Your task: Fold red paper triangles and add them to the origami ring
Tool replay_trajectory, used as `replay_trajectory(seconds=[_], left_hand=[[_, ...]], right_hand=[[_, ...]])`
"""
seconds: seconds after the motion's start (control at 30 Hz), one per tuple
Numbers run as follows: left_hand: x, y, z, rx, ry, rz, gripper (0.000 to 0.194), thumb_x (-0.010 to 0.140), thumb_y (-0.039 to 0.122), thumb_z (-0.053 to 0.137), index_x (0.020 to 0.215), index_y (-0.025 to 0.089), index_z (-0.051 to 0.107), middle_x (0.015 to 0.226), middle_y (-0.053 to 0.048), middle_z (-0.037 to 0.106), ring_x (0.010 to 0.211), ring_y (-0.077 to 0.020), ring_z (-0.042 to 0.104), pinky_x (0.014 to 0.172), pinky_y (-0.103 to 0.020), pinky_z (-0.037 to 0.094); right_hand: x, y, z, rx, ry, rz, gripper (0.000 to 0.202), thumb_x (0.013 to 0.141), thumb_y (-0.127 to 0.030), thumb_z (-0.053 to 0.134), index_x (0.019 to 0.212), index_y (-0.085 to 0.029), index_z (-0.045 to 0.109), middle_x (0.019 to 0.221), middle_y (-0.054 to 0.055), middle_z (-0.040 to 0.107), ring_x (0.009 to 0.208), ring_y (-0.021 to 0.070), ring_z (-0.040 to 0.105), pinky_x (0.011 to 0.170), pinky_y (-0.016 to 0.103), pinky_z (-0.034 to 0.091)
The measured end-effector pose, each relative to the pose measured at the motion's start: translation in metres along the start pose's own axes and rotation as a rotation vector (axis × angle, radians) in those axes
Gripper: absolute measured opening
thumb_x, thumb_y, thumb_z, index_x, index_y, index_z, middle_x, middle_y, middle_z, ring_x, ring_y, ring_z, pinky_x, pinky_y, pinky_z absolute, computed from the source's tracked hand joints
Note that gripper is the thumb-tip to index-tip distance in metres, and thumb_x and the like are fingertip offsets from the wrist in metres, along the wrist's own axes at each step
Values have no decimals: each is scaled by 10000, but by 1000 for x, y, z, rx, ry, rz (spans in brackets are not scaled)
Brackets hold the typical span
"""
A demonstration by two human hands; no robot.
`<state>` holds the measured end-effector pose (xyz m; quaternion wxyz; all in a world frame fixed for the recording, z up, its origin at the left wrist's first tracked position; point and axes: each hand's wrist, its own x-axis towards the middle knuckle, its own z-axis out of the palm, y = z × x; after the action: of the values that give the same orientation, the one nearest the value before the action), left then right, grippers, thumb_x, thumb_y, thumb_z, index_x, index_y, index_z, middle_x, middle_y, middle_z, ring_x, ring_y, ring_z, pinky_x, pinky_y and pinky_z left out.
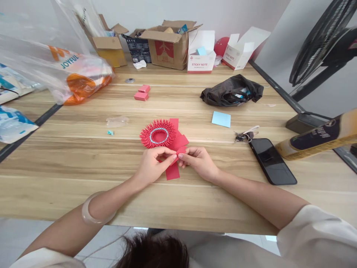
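Between the fingertips of my left hand [156,163] and my right hand [199,162] is a small red paper piece [181,150], pinched from both sides. Its exact fold is partly covered by my fingers. Under and around my hands lie several loose red paper strips [173,172] on the wooden table. Just beyond my left hand sits a round, spiky piece of folded-paper work [147,139], red with a light blue ring around its hollow middle.
Light blue paper [221,119], keys [245,136] and a phone [272,160] lie to the right, near a tilted yellow package [318,136]. Red paper stacks [141,96] and a black plastic bag [232,91] lie farther back. Cardboard boxes [167,48] line the wall; a fan [315,41] stands right.
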<state>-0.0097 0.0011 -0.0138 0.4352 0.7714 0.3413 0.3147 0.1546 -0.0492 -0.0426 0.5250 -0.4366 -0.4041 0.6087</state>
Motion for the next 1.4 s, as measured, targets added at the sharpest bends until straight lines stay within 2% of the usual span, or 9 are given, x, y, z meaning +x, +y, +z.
replay_trajectory(seconds=[0.3, 0.63, 0.9, 1.1, 1.4], left_hand=[[-1, -4, -1, 47, -59, -31, 154, 802, 274, 582, 780, 136, 647, 733, -44, 688, 646, -143, 617, 595, -234, 483], [1, -2, -2, 169, -74, -22, 153, 810, 273, 568, 774, 153, 656, 756, -33, 692, 666, -140, 620, 596, -228, 467], [-1, -4, 0, 79, -40, -19, 149, 806, 271, 581, 794, 145, 661, 775, -47, 704, 702, -156, 640, 627, -242, 490], [-1, -4, 1, 16, -22, -14, 141, 797, 263, 596, 789, 140, 666, 753, -47, 698, 679, -152, 634, 606, -239, 493], [-2, -4, 1, 10, -4, -15, 151, 801, 273, 596, 789, 144, 673, 782, -51, 697, 720, -164, 639, 612, -244, 495]], right_hand=[[0, -5, 2, -28, -18, 16, 246, 698, -365, 695, 659, -137, 613, 547, -16, 610, 494, 78, 549, 525, 218, 459], [0, -3, 2, -57, -27, -3, 221, 731, -343, 668, 682, -138, 604, 572, -15, 613, 515, 75, 559, 540, 212, 465], [0, -3, 2, -69, -43, -1, 224, 722, -353, 674, 710, -133, 634, 604, -1, 633, 535, 84, 571, 556, 225, 475], [0, -2, 1, -60, -45, -3, 234, 723, -349, 676, 668, -128, 622, 538, -12, 608, 470, 71, 535, 491, 209, 444], [0, -3, 0, -81, -78, -1, 174, 697, -302, 701, 725, -132, 682, 603, 7, 661, 530, 90, 588, 549, 227, 482]])
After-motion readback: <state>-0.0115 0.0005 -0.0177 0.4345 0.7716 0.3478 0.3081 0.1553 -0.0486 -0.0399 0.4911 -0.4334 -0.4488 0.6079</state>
